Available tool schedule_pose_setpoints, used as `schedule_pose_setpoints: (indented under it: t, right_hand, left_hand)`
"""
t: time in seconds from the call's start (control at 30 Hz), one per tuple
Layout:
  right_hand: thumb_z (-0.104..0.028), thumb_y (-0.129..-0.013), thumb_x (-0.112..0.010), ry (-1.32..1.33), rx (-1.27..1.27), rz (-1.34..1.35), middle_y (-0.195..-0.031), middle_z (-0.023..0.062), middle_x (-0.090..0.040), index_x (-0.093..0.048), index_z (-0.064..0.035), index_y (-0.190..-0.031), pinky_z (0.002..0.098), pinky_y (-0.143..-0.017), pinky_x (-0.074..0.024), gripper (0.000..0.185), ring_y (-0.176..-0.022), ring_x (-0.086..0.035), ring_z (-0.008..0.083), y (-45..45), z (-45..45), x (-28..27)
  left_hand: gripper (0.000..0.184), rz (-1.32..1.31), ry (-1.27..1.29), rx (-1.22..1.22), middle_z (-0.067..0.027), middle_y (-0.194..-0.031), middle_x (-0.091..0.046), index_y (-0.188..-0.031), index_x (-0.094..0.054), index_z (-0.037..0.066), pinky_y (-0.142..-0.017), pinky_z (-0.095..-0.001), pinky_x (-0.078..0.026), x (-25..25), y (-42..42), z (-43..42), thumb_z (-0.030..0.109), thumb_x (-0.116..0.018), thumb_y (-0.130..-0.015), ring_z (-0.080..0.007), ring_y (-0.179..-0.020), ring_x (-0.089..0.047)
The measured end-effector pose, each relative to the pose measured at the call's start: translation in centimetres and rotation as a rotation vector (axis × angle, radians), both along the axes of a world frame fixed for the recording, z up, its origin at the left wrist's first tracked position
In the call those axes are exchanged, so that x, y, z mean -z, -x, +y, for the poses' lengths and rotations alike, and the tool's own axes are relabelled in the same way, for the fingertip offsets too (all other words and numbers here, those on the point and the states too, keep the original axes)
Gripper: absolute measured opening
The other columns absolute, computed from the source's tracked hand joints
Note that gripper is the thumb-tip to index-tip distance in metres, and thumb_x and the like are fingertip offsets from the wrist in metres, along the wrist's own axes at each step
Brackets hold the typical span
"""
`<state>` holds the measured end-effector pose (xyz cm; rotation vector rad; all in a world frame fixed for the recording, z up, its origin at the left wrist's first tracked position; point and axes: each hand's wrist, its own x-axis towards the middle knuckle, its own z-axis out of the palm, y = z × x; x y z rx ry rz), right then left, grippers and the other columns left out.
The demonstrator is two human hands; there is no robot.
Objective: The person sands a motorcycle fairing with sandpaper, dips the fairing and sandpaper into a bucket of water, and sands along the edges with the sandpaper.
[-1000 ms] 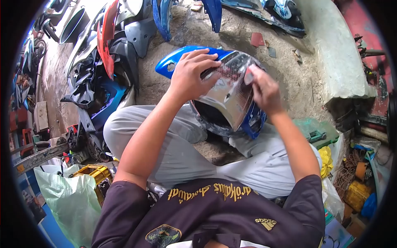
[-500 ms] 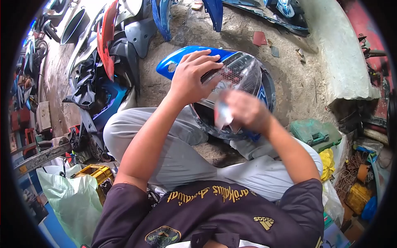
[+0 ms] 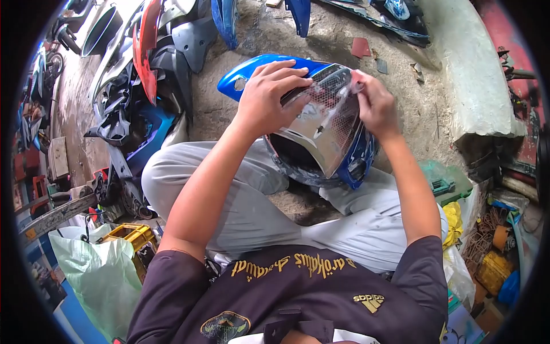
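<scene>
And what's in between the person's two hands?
Between the left hand and the right hand lies the mesh-patterned panel, in the head view.

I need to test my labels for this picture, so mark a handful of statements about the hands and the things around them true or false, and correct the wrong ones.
1. The left hand lies on the blue and mesh-patterned piece. True.
2. The right hand is empty and rests on a knee. False: it is at the piece's right side as seen in the picture, pinching a small reddish thing.
3. A red panel stands among the parts on the picture's left. True.
4. The crate at the lower left is blue. False: it is yellow.
5. The person wears grey trousers. True.
</scene>
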<state>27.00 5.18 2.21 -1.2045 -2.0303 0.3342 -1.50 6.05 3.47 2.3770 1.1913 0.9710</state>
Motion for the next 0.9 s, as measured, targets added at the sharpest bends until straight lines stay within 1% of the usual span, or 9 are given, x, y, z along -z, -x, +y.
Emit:
schedule_pose_setpoints:
  t: [0.07, 0.17, 0.3, 0.37, 0.43, 0.6, 0.7, 0.8, 0.9]
  right_hand:
    - [-0.002, -0.089, -0.075, -0.071, -0.045, -0.011, -0.125, 0.0191, -0.074, -0.071, -0.0037, -0.115, 0.0483, -0.103, -0.0605, 0.027, -0.116, -0.074, 0.0409, 1.5, -0.9, -0.8]
    - [-0.006, -0.088, -0.075, -0.128, -0.423, -0.11, -0.121, 0.0209, -0.075, -0.071, -0.0017, -0.111, 0.0497, -0.107, -0.0577, 0.024, -0.115, -0.074, 0.0406, 5.4, -5.3, -1.4]
    - [-0.002, -0.087, -0.074, -0.302, -0.136, -0.221, -0.12, 0.0207, -0.075, -0.07, -0.0005, -0.113, 0.0496, -0.106, -0.0579, 0.027, -0.111, -0.074, 0.0407, 1.5, -1.4, 0.1]
    - [0.004, -0.087, -0.072, 0.084, 0.176, 0.024, -0.121, 0.0205, -0.074, -0.07, -0.0005, -0.118, 0.0481, -0.103, -0.0596, 0.032, -0.114, -0.073, 0.0417, 0.2, -0.3, 0.5]
    - [0.004, -0.093, -0.069, -0.059, 0.023, 0.029, -0.122, 0.0234, -0.076, -0.07, 0.0006, -0.113, 0.05, -0.104, -0.0603, 0.021, -0.118, -0.074, 0.0433, 2.2, -1.6, -0.3]
    - [-0.004, -0.084, -0.079, -0.13, -0.515, -0.166, -0.124, 0.0169, -0.077, -0.071, -0.0034, -0.104, 0.0546, -0.12, -0.0509, 0.021, -0.131, -0.069, 0.0376, 4.8, -4.0, 0.6]
    - [-0.002, -0.088, -0.073, -0.028, -0.116, -0.034, -0.121, 0.0187, -0.074, -0.068, -0.003, -0.113, 0.0483, -0.105, -0.0584, 0.026, -0.112, -0.073, 0.0392, 2.4, 0.1, -0.9]
    - [0.003, -0.088, -0.07, -0.061, 0.027, 0.041, -0.116, 0.0205, -0.073, -0.068, -0.0019, -0.114, 0.0474, -0.099, -0.0592, 0.026, -0.108, -0.072, 0.0416, 3.3, 0.2, -0.5]
    - [0.002, -0.082, -0.071, -0.123, -0.386, -0.008, -0.11, 0.0208, -0.074, -0.072, -0.0016, -0.109, 0.0513, -0.102, -0.0579, 0.028, -0.109, -0.073, 0.0414, 7.7, -3.6, -1.7]
  left_hand:
    - [0.03, -0.011, -0.006, 0.006, -0.0073, -0.133, -0.079, -0.116, -0.084, 0.012, -0.118, -0.0486, -0.046, 0.0, 0.0, 0.4, 0.021, -0.085, -0.087, -0.0321, -0.137, -0.066]
    - [0.029, -0.015, 0.007, 0.002, -0.0073, -0.133, -0.079, -0.116, -0.084, 0.011, -0.118, -0.0489, -0.046, 0.5, 0.1, 0.6, 0.02, -0.084, -0.088, -0.0318, -0.137, -0.066]
    - [0.029, -0.006, 0.011, -0.009, -0.0066, -0.134, -0.079, -0.118, -0.084, 0.012, -0.119, -0.0496, -0.046, 0.0, -0.1, 0.3, 0.018, -0.082, -0.09, -0.0313, -0.139, -0.065]
    - [0.029, -0.011, 0.012, -0.007, -0.006, -0.133, -0.079, -0.119, -0.083, 0.012, -0.119, -0.0496, -0.045, 0.1, 0.1, 0.0, 0.016, -0.08, -0.09, -0.0316, -0.139, -0.065]
    - [0.029, -0.022, 0.005, 0.004, -0.0057, -0.133, -0.08, -0.119, -0.083, 0.012, -0.119, -0.0497, -0.045, 0.2, 0.1, 0.3, 0.015, -0.079, -0.091, -0.0318, -0.139, -0.065]
    - [0.027, -0.034, -0.048, 0.011, -0.0106, -0.13, -0.079, -0.112, -0.082, 0.008, -0.115, -0.0488, -0.051, 0.5, 0.6, 0.6, -0.002, -0.07, -0.089, -0.0354, -0.133, -0.067]
    - [0.028, -0.09, -0.053, -0.04, -0.0136, -0.13, -0.078, -0.113, -0.082, 0.007, -0.114, -0.0496, -0.051, 0.0, 0.8, 0.5, -0.002, -0.07, -0.089, -0.0373, -0.131, -0.068]
    - [0.027, -0.049, -0.049, -0.032, -0.0156, -0.133, -0.076, -0.111, -0.082, 0.007, -0.115, -0.0502, -0.051, 0.4, 1.2, 0.6, -0.002, -0.069, -0.089, -0.0385, -0.131, -0.067]
    - [0.031, -0.008, -0.059, -0.038, -0.0138, -0.132, -0.077, -0.111, -0.082, 0.007, -0.116, -0.0497, -0.051, 0.0, 1.2, 0.6, -0.004, -0.066, -0.087, -0.0377, -0.132, -0.067]
